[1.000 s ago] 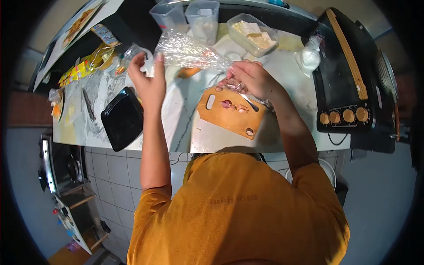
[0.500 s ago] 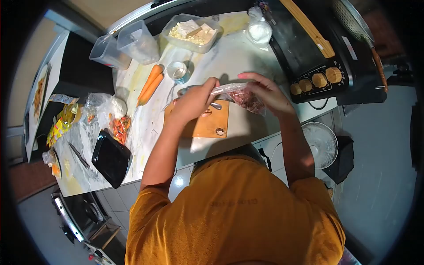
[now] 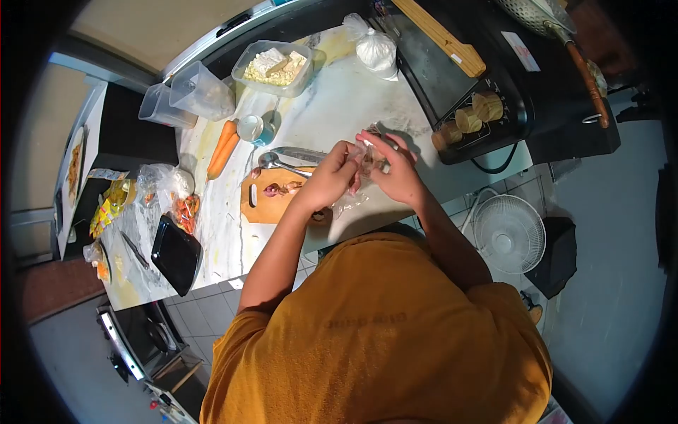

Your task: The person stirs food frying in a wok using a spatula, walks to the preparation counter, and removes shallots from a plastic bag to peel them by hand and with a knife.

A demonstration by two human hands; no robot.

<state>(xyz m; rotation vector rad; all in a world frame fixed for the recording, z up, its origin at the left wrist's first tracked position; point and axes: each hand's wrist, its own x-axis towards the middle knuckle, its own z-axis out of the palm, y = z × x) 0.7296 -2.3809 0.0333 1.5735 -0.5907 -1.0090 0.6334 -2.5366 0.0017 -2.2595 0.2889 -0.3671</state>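
Observation:
A clear plastic bag [image 3: 348, 205] is between my two hands, its lower part hanging loose above the counter. My left hand [image 3: 329, 178] pinches the bag from one side. Opposite it, my right hand [image 3: 395, 173] has its fingers curled round the bag, close to the left fingertips. The fingers mostly hide what is inside. Beside my left hand lies an orange cutting board [image 3: 256, 210] with small purple shallots [image 3: 272, 190] on it. Along the board's far edge rest a metal spoon [image 3: 268, 160] and a knife [image 3: 300, 153], partly behind my left hand.
Two carrots [image 3: 223, 150] lie near a small lidded tub [image 3: 256, 131]. Farther back stand a food container [image 3: 296, 86] and a tied bag of white powder [image 3: 376, 56]. A black stove [image 3: 487, 138] is at the right, a black tray [image 3: 176, 256] at the left. A fan [image 3: 510, 233] stands below.
My hands have come together round the bag, which was stretched between them with reddish-brown pieces showing. The view has shifted, and the shallots on the board are now uncovered.

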